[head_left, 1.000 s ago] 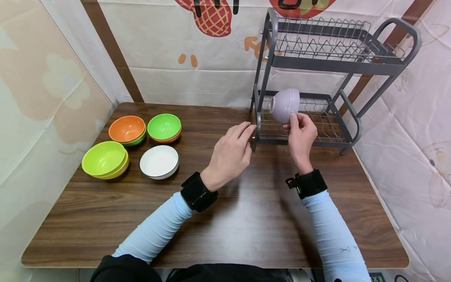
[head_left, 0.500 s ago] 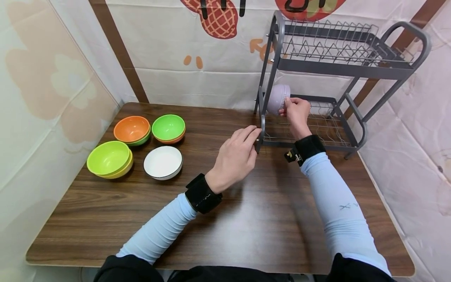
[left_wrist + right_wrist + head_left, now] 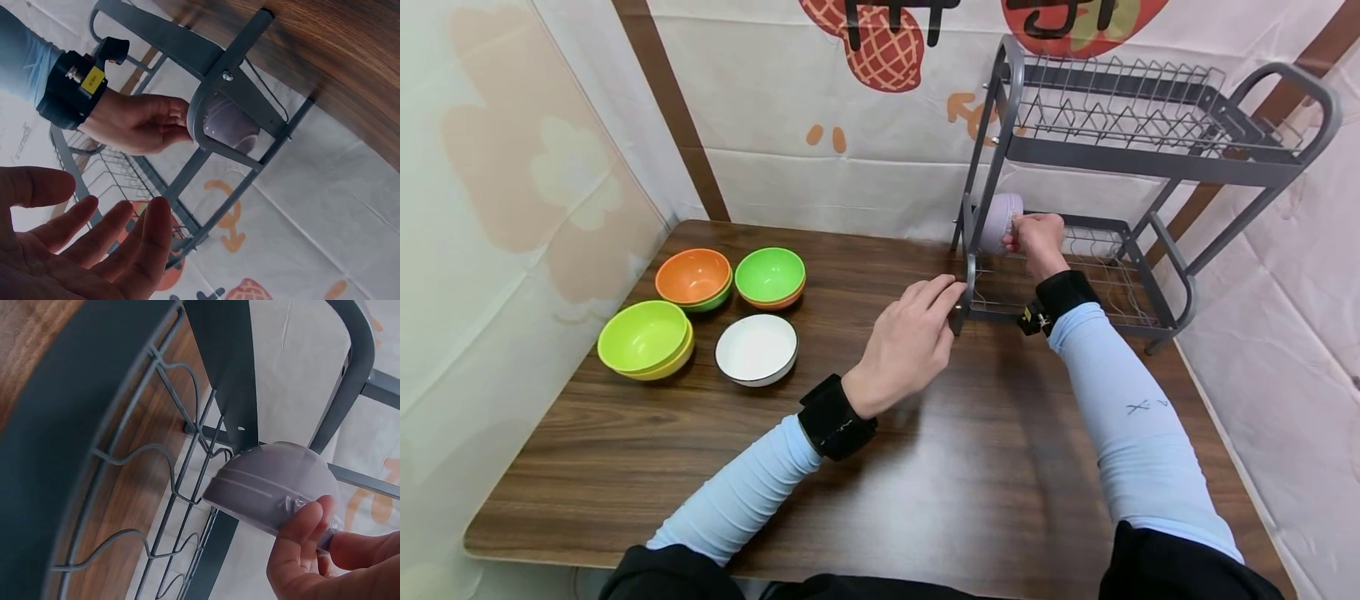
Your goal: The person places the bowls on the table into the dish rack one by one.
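A lilac bowl (image 3: 997, 223) stands tipped on its side at the left end of the lower shelf of a grey two-tier dish rack (image 3: 1157, 158). My right hand (image 3: 1037, 239) pinches its rim between thumb and fingers, clearly seen in the right wrist view, where the bowl (image 3: 275, 484) meets the shelf wires. My left hand (image 3: 910, 342) is beside the rack's front left post, fingers fairly straight and holding nothing. From the left wrist view, the left palm (image 3: 81, 250) faces the rack, and the bowl (image 3: 230, 125) shows through the rack's end frame.
On the table's left stand an orange bowl (image 3: 692, 275) on a green one, a green bowl (image 3: 770, 273) on an orange one, a lime bowl (image 3: 642, 335) on a yellow one, and a white bowl (image 3: 756, 348). Wire dividers (image 3: 1120, 104) fill the rack's upper tier.
My right hand has carried the lilac bowl left and lower, into the left end of the lower shelf. My left hand has stayed by the rack post. The head view has shifted slightly.
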Motion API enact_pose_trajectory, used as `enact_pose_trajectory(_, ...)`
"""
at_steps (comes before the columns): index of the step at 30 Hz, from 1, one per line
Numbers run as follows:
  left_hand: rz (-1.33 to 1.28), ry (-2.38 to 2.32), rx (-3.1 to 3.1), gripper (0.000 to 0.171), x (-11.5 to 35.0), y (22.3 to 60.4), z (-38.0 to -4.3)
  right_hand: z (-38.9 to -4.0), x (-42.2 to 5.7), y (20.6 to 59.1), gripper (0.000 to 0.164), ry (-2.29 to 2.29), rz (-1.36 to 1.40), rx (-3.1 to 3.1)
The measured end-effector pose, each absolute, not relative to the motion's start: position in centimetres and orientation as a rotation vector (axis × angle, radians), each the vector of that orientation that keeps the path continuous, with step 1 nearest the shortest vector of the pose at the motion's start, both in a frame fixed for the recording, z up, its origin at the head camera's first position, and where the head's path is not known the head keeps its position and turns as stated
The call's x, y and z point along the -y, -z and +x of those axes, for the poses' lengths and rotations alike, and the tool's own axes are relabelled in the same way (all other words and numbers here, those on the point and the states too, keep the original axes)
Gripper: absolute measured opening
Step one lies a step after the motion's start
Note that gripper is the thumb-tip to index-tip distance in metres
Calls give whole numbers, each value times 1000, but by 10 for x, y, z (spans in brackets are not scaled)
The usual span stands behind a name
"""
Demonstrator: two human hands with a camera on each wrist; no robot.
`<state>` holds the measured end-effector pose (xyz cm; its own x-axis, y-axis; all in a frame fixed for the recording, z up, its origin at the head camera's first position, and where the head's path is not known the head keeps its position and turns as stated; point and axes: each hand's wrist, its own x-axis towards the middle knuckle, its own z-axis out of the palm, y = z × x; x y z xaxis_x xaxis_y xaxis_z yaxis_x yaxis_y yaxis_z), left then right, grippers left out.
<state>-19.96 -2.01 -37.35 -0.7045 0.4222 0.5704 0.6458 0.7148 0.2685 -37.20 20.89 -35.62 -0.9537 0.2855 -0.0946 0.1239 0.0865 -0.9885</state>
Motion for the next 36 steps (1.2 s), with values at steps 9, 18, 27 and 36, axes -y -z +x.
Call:
enact_pose_trajectory(9,-817,634,2462,47,20,374,-198,-381,-212,355,36,-2100,-489,2209)
enact_pose_trajectory(18,-811,633,2477,49,22,375,-195,-385,-208,361,36,-1948,-467,2348)
enact_pose_trajectory(27,-810,618,2473,48,24,376,-196,-390,-207,366,35,-1688,-413,2474)
enact_pose_trajectory(36,-811,609,2455,48,26,375,-197,-395,-202,371,32,-1489,-324,2518)
